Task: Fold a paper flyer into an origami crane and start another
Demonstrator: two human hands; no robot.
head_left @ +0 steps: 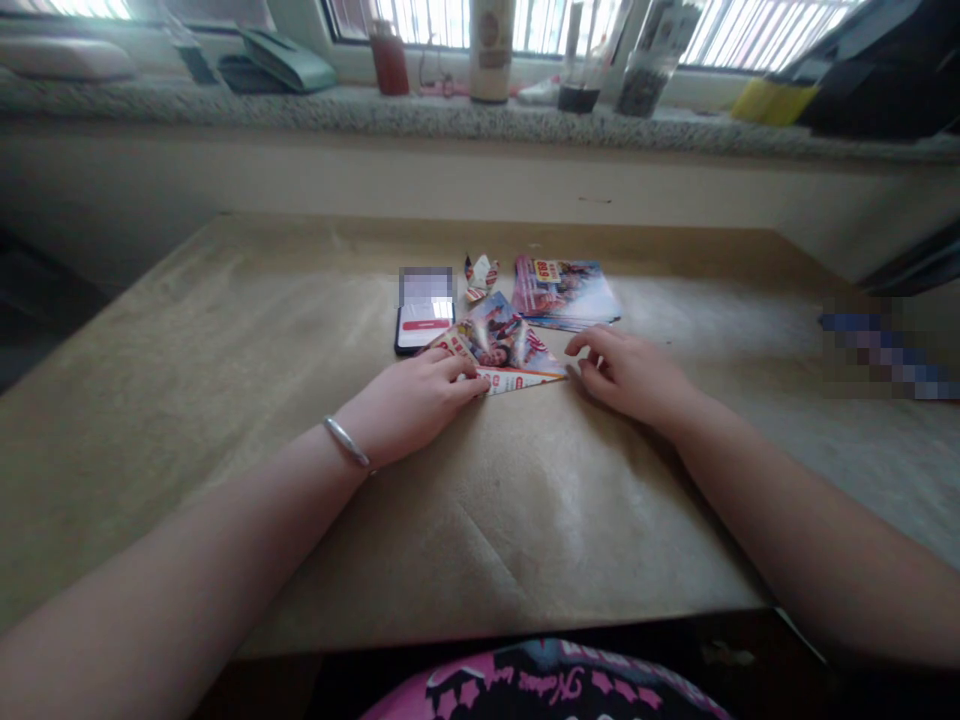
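A printed paper sheet (pixel 517 345), folded into a triangle, lies on the table in front of me. My left hand (pixel 431 395) rests flat on its left corner, fingers stretched over the paper. At the sheet's right tip is my right hand (pixel 619 370), its fingers curled and a little apart, with nothing visible between them. Just behind the triangle stands a small folded paper piece (pixel 480 277). To its right is a stack of similar printed sheets (pixel 574 290). A phone (pixel 425 310) with a lit screen lies left of the folded sheet.
The wide table (pixel 337 560) has a tan cover. Behind it a stone windowsill (pixel 420 118) holds several bottles and jars, among them a red bottle (pixel 388 60), plus a yellow object (pixel 774 100). At the right table edge lies a blurred blue item (pixel 892 350).
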